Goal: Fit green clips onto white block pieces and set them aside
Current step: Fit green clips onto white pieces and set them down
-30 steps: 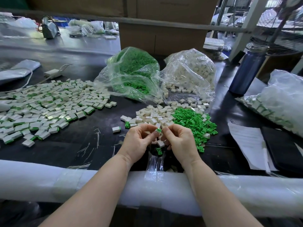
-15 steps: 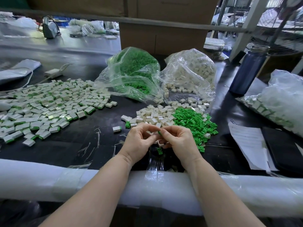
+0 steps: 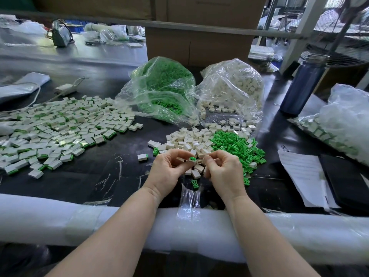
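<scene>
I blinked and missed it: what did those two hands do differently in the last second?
The hands came slightly apart. The left hand now pinches a white block with a green clip in it, while the right hand has drawn back a little, fingers curled; what it holds is hidden. The finished pile, loose white blocks, green clips and both bags stayed put.

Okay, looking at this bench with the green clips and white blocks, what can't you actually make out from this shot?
Head view only:
- Whether the clip is fully seated in the piece that the left hand pinches: too small, fingers cover it.
- What the right hand has in its grip: hidden by its curled fingers.
- Writing on the paper sheets: too small.
- Bag on the right: cut off by the edge.
</scene>
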Available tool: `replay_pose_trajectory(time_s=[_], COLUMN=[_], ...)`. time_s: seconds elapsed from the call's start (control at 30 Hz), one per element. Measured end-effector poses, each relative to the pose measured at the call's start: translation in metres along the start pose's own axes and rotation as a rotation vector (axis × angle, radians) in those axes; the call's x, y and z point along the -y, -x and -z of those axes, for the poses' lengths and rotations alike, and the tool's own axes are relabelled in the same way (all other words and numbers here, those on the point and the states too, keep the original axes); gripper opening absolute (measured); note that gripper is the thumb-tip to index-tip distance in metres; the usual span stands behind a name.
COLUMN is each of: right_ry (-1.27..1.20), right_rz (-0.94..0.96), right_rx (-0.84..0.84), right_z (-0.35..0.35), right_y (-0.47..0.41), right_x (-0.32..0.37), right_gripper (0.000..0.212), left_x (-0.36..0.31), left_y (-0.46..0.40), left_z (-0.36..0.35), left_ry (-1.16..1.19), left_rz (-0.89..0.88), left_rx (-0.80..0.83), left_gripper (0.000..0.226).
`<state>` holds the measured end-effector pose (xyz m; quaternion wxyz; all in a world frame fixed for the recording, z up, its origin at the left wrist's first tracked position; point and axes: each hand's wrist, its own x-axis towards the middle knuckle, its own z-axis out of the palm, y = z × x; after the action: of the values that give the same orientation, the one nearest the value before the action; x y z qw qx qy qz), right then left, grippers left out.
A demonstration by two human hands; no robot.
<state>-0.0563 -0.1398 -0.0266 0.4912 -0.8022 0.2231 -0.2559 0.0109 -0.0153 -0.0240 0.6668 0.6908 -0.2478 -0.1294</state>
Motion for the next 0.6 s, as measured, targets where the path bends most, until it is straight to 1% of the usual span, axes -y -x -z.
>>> replay_pose_trajectory(time_s=[0.1,0.17,0.23,0.3,0.4,0.47,0.53,0.6], right_ry=[0.227,0.320,0.352,0.245,-0.077,-0.252,-0.352,-0.378], right_rz=[0.004,0.034,0.062,0.068,0.035,-0.014,-0.070,-0.089], right_rx=[-0.044,-0.018,-0.001,0.035,0.115,0.218,0.324,0.380], right_z=[0.000,-0.001,-0.003,-0.004,-0.004,-0.003,-0.002,-0.001], right_y=[-0.001,-0.001,-0.001,-0.001,0.002,0.004,0.006,0.005], right_x=[-0.005,-0.004,-0.004,-0.005,0.000,0.005,0.009,0.011], right_gripper=[0.016,0.016,0.015,0.016,0.025,0.029,0.029,0.027], left_x=[0.000,0.000,0.000,-0.001,-0.002,-0.003,-0.005,-0.005], left_y=[0.000,0.000,0.000,0.000,0.002,0.003,0.003,0.003], left_z=[0.000,0.000,0.000,0.000,0.001,0.001,0.001,0.001], left_ry=[-0.011,-0.017,-0.022,-0.027,-0.050,-0.069,-0.076,-0.085], left_rz=[-0.003,-0.008,-0.013,-0.016,-0.029,-0.042,-0.047,-0.048], left_rx=[-0.003,0.002,0.009,0.018,0.039,0.055,0.057,0.055], left_gripper=[0.015,0.015,0.015,0.015,0.014,0.014,0.017,0.020])
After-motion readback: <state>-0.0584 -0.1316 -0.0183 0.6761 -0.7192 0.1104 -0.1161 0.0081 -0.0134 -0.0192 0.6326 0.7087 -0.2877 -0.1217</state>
